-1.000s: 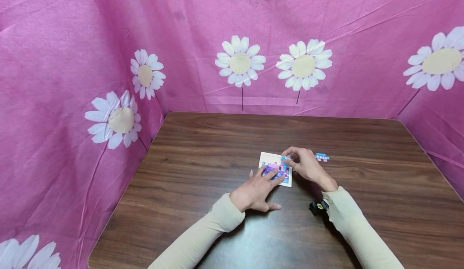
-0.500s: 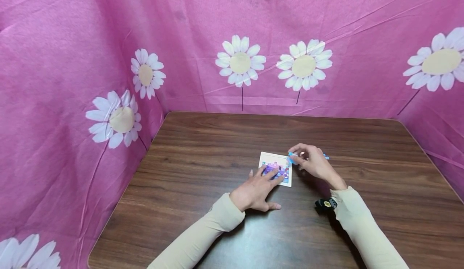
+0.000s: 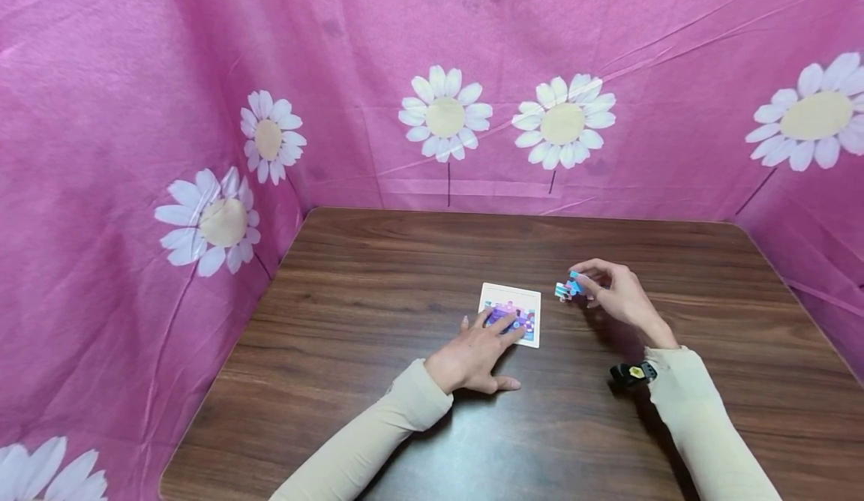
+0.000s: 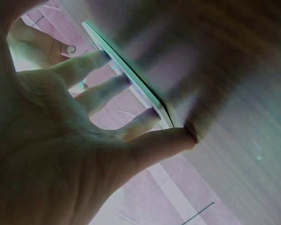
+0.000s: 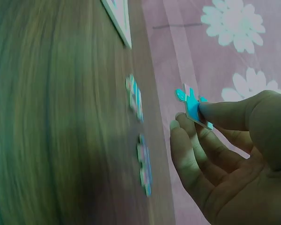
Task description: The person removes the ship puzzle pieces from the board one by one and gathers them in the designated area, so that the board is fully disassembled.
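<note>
A white-bordered puzzle board [image 3: 511, 289] lies on the table, its lower part filled with purple and pink pieces. My left hand [image 3: 472, 356] rests on it with spread fingers; the left wrist view shows three fingertips of this hand [image 4: 75, 112] on the board [image 4: 145, 93] and the thumb by its edge. Right of the board, my right hand [image 3: 621, 295] pinches a blue puzzle piece [image 3: 576, 283] between thumb and fingers. In the right wrist view the hand [image 5: 239, 145] holds the blue piece [image 5: 193, 107] above the table, near two loose pieces [image 5: 135, 98].
The brown wooden table [image 3: 378, 261] extends around the board. Behind it and on both sides hangs a pink cloth [image 3: 351, 73] with large white daisies. A black strap with a yellow mark [image 3: 634, 373] is at the right wrist.
My right hand has moved right, away from the board, carrying the blue piece off it. A loose striped piece now shows left of that hand. The left hand stays on the board.
</note>
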Demonstrator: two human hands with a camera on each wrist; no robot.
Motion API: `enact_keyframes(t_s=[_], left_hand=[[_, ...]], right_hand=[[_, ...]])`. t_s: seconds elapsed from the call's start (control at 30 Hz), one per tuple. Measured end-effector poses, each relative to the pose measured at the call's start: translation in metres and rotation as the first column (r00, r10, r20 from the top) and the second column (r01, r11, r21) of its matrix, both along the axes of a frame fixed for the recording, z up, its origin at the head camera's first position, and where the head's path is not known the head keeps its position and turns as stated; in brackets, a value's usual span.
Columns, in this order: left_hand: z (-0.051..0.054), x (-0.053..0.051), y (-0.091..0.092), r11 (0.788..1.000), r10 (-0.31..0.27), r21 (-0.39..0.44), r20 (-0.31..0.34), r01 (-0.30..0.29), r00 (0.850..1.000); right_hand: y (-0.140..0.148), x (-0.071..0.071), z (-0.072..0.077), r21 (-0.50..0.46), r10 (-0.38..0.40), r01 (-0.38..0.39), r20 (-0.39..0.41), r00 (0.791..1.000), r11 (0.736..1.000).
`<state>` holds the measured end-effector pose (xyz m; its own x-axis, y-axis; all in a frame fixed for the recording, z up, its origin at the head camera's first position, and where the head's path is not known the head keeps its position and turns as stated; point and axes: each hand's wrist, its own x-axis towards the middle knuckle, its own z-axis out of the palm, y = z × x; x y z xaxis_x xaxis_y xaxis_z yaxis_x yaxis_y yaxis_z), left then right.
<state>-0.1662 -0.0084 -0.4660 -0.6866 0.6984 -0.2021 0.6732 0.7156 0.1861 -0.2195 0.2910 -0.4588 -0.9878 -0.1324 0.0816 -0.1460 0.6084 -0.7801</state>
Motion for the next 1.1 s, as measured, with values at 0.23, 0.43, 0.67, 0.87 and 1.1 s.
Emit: enact_keyframes(t_s=[0.23,0.43,0.67,0.87,1.1], left_hand=[[0.000,0.001,0.001,1.000,0.005,-0.022,0.001,-0.005,1.000],[0.001,-0.001,0.002,1.000,0.009,-0.021,0.008,-0.009,1.000],[0.002,-0.001,0.003,1.000,0.014,-0.025,0.020,-0.013,1.000],[0.001,0.000,0.003,1.000,0.017,-0.020,0.031,-0.016,0.999],[0.001,-0.001,0.004,0.999,0.035,-0.023,0.043,-0.034,0.998]], right_hand=[[0.027,0.003,-0.006,0.010,-0.086,0.086,-0.005,0.996,0.996],[0.049,0.002,-0.007,0.023,-0.146,0.146,0.019,0.989,0.989],[0.064,0.003,-0.011,0.019,-0.145,0.144,0.060,0.988,0.989],[0.070,0.004,-0.014,0.034,-0.140,0.138,0.086,0.986,0.990],[0.073,0.004,-0.018,0.066,-0.153,0.147,0.102,0.983,0.987]])
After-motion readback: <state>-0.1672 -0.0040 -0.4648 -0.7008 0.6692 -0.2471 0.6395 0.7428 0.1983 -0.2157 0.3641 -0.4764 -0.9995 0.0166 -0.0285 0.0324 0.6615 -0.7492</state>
